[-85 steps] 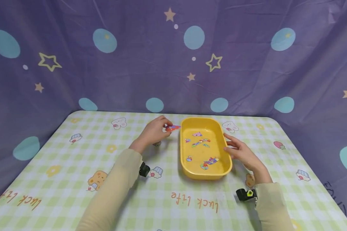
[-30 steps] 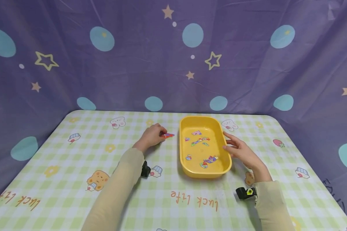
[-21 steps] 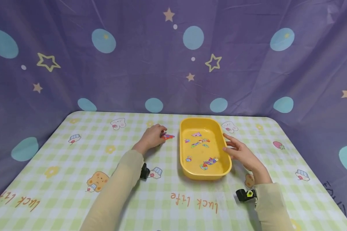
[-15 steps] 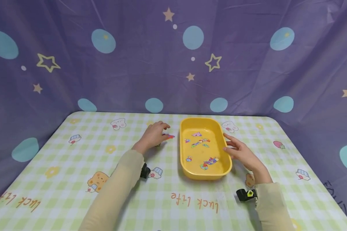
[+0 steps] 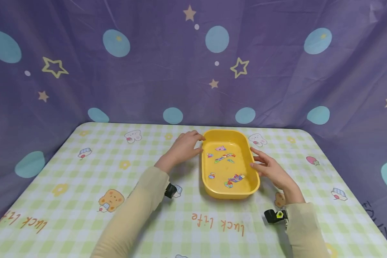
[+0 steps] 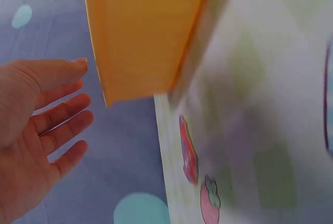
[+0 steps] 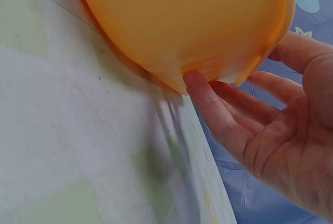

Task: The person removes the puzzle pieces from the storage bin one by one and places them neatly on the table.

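A yellow tray stands on the table. On its floor lie flat, colourful printed pieces, several of them. My left hand is at the tray's left rim; the left wrist view shows its fingers fairly straight, holding nothing, with a small gap to the wall. A flat red and purple piece lies on the table left of the tray, hidden behind the hand in the head view. My right hand touches the tray's right wall with extended fingers, seen close in the right wrist view.
A green and white checked cloth with printed cartoons covers the table. Behind the table hangs a purple curtain with stars and dots. A black wrist camera sits on each arm.
My left hand held the red and purple piece beside the tray, lowered it to the table and let go. Afterwards it moved right, up to the tray's rim. The right hand stayed put.
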The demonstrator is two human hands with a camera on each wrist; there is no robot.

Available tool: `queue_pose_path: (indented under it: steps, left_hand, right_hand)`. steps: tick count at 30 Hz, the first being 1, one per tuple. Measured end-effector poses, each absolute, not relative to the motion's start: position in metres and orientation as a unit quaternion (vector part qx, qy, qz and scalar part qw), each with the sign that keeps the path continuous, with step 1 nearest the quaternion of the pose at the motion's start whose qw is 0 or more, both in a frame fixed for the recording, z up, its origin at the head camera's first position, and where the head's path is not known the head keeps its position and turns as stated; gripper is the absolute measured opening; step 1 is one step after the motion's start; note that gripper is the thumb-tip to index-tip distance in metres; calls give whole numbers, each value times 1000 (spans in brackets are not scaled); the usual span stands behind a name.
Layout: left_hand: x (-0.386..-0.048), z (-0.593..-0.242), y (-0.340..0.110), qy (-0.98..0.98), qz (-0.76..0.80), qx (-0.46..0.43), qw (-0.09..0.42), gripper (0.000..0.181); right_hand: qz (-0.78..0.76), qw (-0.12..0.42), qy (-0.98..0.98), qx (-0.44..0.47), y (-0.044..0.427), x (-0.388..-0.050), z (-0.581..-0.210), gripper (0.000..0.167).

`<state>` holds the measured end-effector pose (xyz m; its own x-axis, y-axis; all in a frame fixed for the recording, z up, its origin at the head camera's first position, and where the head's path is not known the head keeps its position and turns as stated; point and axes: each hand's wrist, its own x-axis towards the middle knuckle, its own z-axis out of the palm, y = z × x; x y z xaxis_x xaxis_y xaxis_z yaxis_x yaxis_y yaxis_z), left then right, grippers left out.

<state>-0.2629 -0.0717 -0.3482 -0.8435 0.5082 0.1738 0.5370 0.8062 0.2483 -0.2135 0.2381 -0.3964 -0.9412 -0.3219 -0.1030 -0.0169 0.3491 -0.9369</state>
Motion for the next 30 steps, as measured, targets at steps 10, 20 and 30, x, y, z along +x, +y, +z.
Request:
queue_pose_path:
  steps: [10, 20, 30]
  left_hand:
    - [-244, -353, -39, -937, -151, -314, 27, 36]
    - [-232, -364, -6, -935, -127, -329, -25, 36]
    - [-230, -374, 18, -928, -111, -352, -55, 35]
  right_hand:
    - [-558, 133, 813, -101, 238, -213, -397, 65]
    - [-566, 132, 807, -105, 238, -214, -398, 65]
    - [-570, 131, 804, -107, 239, -215, -400, 64]
